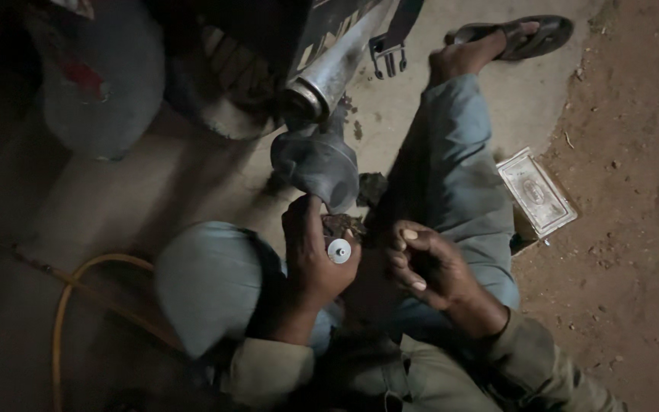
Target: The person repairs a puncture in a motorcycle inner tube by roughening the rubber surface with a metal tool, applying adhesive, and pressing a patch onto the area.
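Observation:
My left hand (310,255) is closed around a small dark, greasy part (342,224) with a shiny round metal washer (339,250) resting against my fingers. My right hand (425,263) is beside it to the right, fingers curled inward, and I cannot tell if it holds anything small. Both hands are over my lap, between my knees in grey-blue trousers. Just above my left hand hangs a dark rounded rubber or metal piece (318,164) under a motorcycle's chrome exhaust pipe (337,65).
A flat rectangular metal tin (537,192) lies on the ground right of my leg. A yellow hose (78,294) curves at the lower left. A dark tyre (101,76) is at the upper left. My sandalled foot (512,37) is at the top; reddish dirt lies at right.

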